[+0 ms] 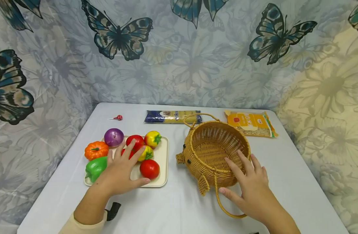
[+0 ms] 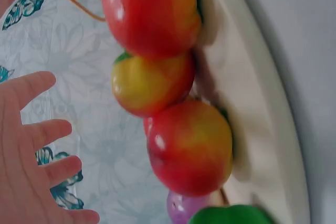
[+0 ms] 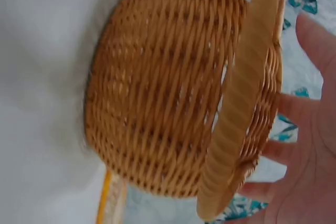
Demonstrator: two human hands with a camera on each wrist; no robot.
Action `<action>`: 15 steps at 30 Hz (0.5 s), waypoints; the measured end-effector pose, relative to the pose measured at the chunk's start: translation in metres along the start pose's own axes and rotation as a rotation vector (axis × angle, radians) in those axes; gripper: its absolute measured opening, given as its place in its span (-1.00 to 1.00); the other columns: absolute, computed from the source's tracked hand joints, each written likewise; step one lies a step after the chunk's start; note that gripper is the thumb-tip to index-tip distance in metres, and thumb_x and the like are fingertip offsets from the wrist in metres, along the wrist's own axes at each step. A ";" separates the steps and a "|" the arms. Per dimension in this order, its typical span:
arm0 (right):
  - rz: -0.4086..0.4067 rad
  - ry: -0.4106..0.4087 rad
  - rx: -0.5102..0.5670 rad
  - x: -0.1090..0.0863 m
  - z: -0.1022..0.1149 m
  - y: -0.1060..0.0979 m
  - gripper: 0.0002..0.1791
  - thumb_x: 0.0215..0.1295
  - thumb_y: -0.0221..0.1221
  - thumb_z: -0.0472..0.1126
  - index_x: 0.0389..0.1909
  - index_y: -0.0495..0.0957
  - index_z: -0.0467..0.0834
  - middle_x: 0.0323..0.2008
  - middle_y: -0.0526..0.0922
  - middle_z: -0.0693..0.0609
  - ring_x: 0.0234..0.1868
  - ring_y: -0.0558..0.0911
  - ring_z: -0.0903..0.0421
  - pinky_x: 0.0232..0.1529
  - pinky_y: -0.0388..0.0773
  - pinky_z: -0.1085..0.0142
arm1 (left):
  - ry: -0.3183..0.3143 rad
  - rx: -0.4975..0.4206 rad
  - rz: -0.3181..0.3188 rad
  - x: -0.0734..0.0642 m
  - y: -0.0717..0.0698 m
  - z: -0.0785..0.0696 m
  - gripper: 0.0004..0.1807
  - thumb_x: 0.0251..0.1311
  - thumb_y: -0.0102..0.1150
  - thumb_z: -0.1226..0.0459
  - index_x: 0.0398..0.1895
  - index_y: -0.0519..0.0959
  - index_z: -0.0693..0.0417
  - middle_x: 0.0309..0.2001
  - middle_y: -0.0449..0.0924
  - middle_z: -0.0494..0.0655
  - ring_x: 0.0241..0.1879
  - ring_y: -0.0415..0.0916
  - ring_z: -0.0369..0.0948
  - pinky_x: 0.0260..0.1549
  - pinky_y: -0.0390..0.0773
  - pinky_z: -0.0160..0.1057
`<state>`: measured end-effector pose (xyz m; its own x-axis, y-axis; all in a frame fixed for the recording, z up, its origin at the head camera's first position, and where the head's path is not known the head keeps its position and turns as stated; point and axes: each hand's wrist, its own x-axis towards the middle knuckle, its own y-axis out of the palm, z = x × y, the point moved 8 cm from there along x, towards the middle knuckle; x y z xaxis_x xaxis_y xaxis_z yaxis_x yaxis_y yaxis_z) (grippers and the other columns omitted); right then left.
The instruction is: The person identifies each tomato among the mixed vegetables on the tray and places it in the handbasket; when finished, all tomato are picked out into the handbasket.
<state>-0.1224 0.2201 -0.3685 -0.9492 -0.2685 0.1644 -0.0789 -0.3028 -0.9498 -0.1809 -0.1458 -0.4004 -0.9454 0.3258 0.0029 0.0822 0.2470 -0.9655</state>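
My left hand (image 1: 120, 172) hovers with spread fingers over a cream tray (image 1: 164, 164). A red tomato (image 1: 149, 169) lies on the tray near the thumb. Two yellow-and-red fruits with green leaves (image 1: 153, 139) and another red tomato-like one (image 1: 135, 142) lie behind it. A green bell pepper (image 1: 96, 168), an orange pumpkin (image 1: 96, 150) and a purple round vegetable (image 1: 114, 137) are along the left side. My right hand (image 1: 252, 191) holds its fingers spread at the near right rim of a wicker basket (image 3: 157, 93), which has an animal face and nothing inside.
At the back of the white table (image 1: 185, 208) lie a blue-and-gold noodle packet (image 1: 173, 117), an orange-and-yellow packet of grain (image 1: 251, 123) and a small red-handled tool (image 1: 118, 117). One rope handle (image 1: 223, 204) of the basket droops toward the front.
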 end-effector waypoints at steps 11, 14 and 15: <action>-0.160 0.033 0.080 -0.011 0.020 0.009 -0.13 0.12 0.45 0.20 0.41 0.40 -0.03 0.50 0.14 -0.37 0.40 0.02 -0.69 0.07 0.10 -0.69 | 0.088 -0.040 0.061 0.003 0.013 -0.025 0.07 0.01 0.47 -0.23 0.60 0.20 -0.31 0.66 -0.11 0.03 0.58 -0.16 0.25 0.35 0.02 0.56; -0.175 0.035 0.069 -0.012 0.020 0.009 -0.13 0.08 0.48 0.18 0.39 0.42 -0.05 0.48 0.17 -0.37 0.39 0.06 -0.69 -0.02 0.16 -0.72 | 0.117 -0.057 0.071 0.004 0.015 -0.032 -0.02 0.07 0.47 -0.15 0.57 0.25 -0.28 0.65 -0.09 0.02 0.57 -0.13 0.23 0.32 0.13 0.53; -0.179 0.036 0.065 -0.013 0.020 0.008 -0.12 0.07 0.48 0.17 0.39 0.42 -0.05 0.47 0.18 -0.36 0.39 0.07 -0.68 -0.05 0.18 -0.73 | 0.134 -0.068 0.073 0.005 0.016 -0.035 -0.05 0.09 0.47 -0.12 0.56 0.28 -0.25 0.65 -0.07 0.02 0.57 -0.11 0.22 0.33 0.17 0.51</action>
<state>-0.1048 0.2026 -0.3730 -0.9323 -0.1724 0.3179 -0.2282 -0.4017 -0.8869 -0.1727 -0.1080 -0.4068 -0.8860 0.4629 -0.0274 0.1745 0.2780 -0.9446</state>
